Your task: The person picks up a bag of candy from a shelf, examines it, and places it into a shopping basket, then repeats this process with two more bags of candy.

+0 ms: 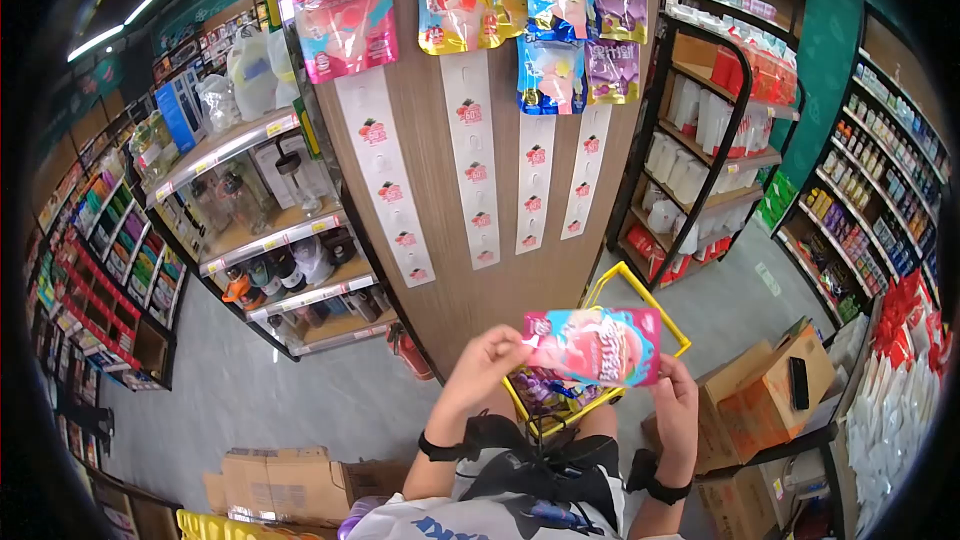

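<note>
A pink and light-blue candy pouch (590,348) is held up in front of me, tilted slightly. My left hand (488,365) pinches its left end, and my right hand (676,402) grips the lower right corner. Below the pouch is a yellow shopping basket (683,343), with several purple and yellow packets (545,398) inside; the pouch hides part of it. Before me stands a wood-grain panel (440,305) with white hanging strips (470,140). Several pouches hang along its top: pink ones (348,30), yellow ones (460,10), blue ones (552,75) and purple ones (618,10).
On the left, a shelf unit (265,240) carries jugs and bottles. A black-framed rack (690,160) with white and red packs stands right. Cardboard boxes (740,405) with a dark phone-like object (798,383) lie at lower right, and flattened cardboard (270,480) at lower left.
</note>
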Action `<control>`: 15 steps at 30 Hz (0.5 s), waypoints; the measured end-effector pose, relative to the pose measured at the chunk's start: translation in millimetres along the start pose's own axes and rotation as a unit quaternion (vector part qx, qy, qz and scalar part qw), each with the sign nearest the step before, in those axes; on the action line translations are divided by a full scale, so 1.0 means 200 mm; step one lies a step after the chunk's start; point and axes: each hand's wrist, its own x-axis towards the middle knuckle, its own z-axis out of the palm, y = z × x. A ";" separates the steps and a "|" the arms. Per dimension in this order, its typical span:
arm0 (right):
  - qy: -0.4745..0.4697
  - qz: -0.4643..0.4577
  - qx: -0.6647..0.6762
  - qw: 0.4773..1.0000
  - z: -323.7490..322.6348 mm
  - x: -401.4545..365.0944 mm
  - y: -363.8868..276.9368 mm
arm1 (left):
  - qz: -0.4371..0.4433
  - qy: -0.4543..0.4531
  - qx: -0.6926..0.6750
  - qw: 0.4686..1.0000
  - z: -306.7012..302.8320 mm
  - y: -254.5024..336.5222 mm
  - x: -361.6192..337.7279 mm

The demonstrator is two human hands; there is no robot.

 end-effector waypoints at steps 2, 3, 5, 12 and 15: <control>-0.004 -0.006 -0.024 1.000 0.08 0.00 -0.07 | -0.020 0.007 0.039 0.999 0.05 -0.01 -0.04; -0.007 -0.010 -0.036 0.999 0.10 0.00 -0.09 | -0.010 0.010 0.057 0.998 0.06 -0.03 -0.05; 0.036 0.004 -0.070 0.997 0.09 -0.02 -0.05 | -0.013 0.010 0.066 0.998 0.06 -0.03 -0.08; 0.053 0.004 -0.053 0.997 0.12 -0.06 0.03 | -0.023 0.056 0.068 0.996 0.08 -0.09 -0.10; 0.043 0.018 -0.052 0.998 0.12 -0.07 0.02 | -0.029 0.045 0.073 0.996 0.09 -0.10 -0.10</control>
